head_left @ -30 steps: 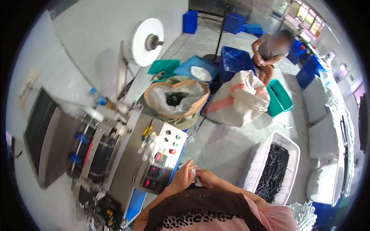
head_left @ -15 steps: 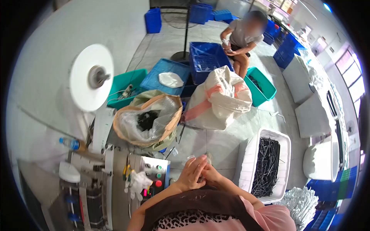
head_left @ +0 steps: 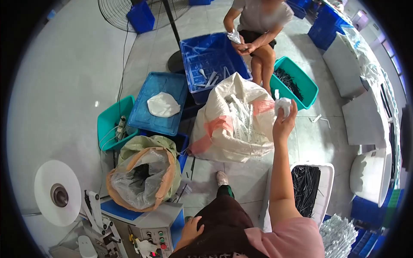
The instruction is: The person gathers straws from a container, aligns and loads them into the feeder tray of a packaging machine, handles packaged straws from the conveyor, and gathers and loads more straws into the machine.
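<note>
My right hand (head_left: 285, 120) is stretched far forward and closed around a crumpled white bundle (head_left: 282, 105), its kind not clear. It is just right of a large white woven sack (head_left: 202, 133) with pink bands, which stands open and holds white strips (head_left: 241, 118). My left hand (head_left: 190, 232) lies low against my dark apron (head_left: 223, 223), fingers loosely extended, nothing seen in it. A control box (head_left: 155, 219) with buttons is just left of that hand.
A co-worker (head_left: 258, 21) sits beyond the sack, by a blue crate (head_left: 193, 60) and a green bin (head_left: 312, 86). A white tub (head_left: 325, 189) of black strips stands right. A lined bag (head_left: 165, 189), blue lid (head_left: 142, 103) and white reel (head_left: 45, 193) are left.
My hands were together in front of my body. The right has reached forward to the sack's right side with the white bundle; the left has dropped to my apron. The view has shifted forward.
</note>
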A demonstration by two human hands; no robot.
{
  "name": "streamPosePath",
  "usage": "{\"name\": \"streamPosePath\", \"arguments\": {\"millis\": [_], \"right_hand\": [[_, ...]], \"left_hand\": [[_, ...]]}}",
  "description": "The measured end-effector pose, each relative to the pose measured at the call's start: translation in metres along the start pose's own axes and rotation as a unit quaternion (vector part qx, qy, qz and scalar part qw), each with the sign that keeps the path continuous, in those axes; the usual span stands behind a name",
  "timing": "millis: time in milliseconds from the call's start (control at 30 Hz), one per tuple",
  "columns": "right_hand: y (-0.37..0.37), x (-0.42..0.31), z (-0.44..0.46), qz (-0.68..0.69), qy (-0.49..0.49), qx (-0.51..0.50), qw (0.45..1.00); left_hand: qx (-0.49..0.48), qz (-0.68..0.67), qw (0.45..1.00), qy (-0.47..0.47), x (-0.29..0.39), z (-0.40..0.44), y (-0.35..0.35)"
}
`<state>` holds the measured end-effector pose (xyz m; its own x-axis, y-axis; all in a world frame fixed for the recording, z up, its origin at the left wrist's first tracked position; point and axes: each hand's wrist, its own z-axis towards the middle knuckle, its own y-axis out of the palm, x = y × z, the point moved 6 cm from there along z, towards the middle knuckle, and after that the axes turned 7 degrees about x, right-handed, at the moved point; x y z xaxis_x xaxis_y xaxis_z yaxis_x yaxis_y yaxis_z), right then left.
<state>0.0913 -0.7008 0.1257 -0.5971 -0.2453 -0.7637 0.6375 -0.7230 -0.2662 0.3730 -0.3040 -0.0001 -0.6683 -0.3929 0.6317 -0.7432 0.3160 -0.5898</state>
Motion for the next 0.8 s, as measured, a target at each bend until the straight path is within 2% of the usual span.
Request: {"name": "streamPosePath", "arguments": {"millis": [67, 100, 133, 200, 267, 333, 400, 433, 500, 533, 600, 667, 733, 767, 800], "right_hand": [[0.055, 0.072, -0.009, -0.062, -0.054, -0.084, 0.993], [0.085, 0.122, -0.046, -0.250, 0.009, -0.292, 0.923], [0.094, 0.142, -0.080, -0.314, 0.041, -0.374, 0.871], [0.078, 0.134, -0.084, -0.255, -0.012, -0.267, 0.929], [0.067, 0.138, -0.099, -0.216, 0.083, -0.319, 0.919], [0.069, 0.156, -0.136, -0.179, 0.069, -0.412, 0.891], [0.072, 0.137, -0.159, -0.187, 0.038, -0.485, 0.853], [0.078, 0.127, -0.163, -0.184, 0.035, -0.487, 0.853], [0.090, 0.099, -0.177, -0.247, -0.029, -0.554, 0.794], [0.097, 0.092, -0.181, -0.244, -0.029, -0.555, 0.795], [0.114, 0.095, -0.197, -0.279, 0.056, -0.630, 0.723], [0.128, 0.098, -0.206, -0.287, 0.050, -0.609, 0.738], [0.141, 0.092, -0.222, -0.276, 0.000, -0.681, 0.678], [0.137, 0.056, -0.216, -0.253, -0.064, -0.656, 0.708], [0.133, 0.045, -0.223, -0.251, -0.069, -0.659, 0.705]], "left_hand": [[0.005, 0.015, 0.999, -0.033, 0.007, 0.007, 0.003], [0.015, -0.018, 0.997, -0.070, 0.008, 0.007, 0.003], [0.027, -0.050, 0.993, -0.104, 0.008, 0.005, 0.001], [0.034, -0.043, 0.992, -0.113, 0.012, 0.016, 0.001], [0.070, -0.066, 0.987, -0.127, 0.011, 0.011, 0.000], [0.086, -0.085, 0.985, -0.126, 0.024, 0.014, -0.007], [0.118, -0.105, 0.981, -0.108, 0.028, 0.013, -0.009], [0.122, -0.107, 0.981, -0.110, 0.029, 0.011, -0.009], [0.149, -0.114, 0.975, -0.121, 0.027, 0.006, -0.011], [0.152, -0.113, 0.974, -0.122, 0.027, 0.003, -0.011], [0.152, -0.137, 0.964, -0.170, 0.023, -0.005, -0.006], [0.159, -0.156, 0.956, -0.191, 0.019, -0.011, 0.000], [0.165, -0.178, 0.945, -0.218, 0.014, -0.023, 0.007], [0.178, -0.189, 0.939, -0.224, 0.012, -0.031, 0.008], [0.192, -0.202, 0.933, -0.229, 0.012, -0.035, 0.009]]}}
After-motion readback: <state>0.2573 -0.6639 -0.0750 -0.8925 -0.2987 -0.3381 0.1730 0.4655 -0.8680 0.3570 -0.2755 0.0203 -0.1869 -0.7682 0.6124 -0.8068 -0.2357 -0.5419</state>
